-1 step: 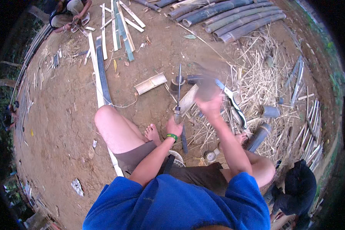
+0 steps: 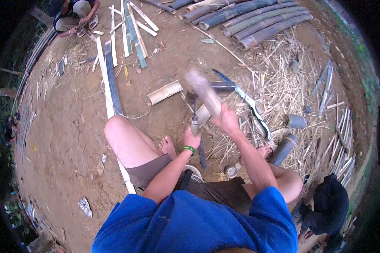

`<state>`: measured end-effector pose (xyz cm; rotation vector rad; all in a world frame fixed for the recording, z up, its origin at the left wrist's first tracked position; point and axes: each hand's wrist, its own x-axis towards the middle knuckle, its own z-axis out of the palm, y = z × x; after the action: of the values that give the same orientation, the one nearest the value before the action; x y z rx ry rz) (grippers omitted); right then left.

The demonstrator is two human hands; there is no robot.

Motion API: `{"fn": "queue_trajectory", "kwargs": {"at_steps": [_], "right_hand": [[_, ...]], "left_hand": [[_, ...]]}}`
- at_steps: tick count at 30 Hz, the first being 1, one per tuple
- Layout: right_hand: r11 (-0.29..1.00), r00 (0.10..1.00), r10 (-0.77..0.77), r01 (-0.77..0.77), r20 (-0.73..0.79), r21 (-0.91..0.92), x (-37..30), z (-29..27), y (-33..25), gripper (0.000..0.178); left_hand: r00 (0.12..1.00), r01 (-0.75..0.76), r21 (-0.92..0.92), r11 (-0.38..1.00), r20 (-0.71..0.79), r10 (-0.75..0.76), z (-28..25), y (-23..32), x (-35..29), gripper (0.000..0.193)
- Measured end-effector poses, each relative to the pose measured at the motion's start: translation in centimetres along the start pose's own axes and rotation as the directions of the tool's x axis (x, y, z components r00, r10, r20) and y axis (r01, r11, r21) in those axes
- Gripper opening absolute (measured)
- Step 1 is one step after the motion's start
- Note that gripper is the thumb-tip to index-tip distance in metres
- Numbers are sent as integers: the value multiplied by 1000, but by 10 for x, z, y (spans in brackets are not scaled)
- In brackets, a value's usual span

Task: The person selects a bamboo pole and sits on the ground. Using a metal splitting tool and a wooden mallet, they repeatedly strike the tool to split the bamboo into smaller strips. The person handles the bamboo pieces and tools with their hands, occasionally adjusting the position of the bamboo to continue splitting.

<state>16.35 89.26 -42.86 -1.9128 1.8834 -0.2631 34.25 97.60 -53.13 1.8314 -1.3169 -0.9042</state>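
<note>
My left hand (image 2: 191, 137), with a green band at the wrist, is closed round the handle of a knife (image 2: 194, 120). The knife points away from me, and most of its blade is hidden. In my right hand (image 2: 226, 121) is a wooden club (image 2: 204, 92), its far end blurred by motion. That end lies across the view of the blade and a dark bamboo piece (image 2: 191, 96); I cannot tell whether they touch. Under the club shows a pale flat piece of wood (image 2: 202, 114). Right of my hands lies a saw (image 2: 254, 105) with a white and black handle.
A split bamboo half (image 2: 165, 92) lies ahead on the dirt. Bamboo poles (image 2: 257, 23) are stacked at the far right, above scattered shavings (image 2: 278, 80). Split strips (image 2: 133, 31) lie far left near a crouching person (image 2: 78, 17). Another person (image 2: 331, 204) is at lower right.
My right hand has swung the club left and down, over the knife blade that showed before. My left hand stays in place on the knife handle.
</note>
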Motion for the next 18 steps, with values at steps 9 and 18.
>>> {"fn": "queue_trajectory", "kwargs": {"at_steps": [9,18], "right_hand": [[865,904,101,126,-415,485,10,-71,-29,69],[935,918,-19,156,-396,318,22,-113,-63,65]], "left_hand": [[992,0,395,919,114,-49,-101,-2,88,34],[952,-231,675,701,306,20,-154,4,167,30]]}}
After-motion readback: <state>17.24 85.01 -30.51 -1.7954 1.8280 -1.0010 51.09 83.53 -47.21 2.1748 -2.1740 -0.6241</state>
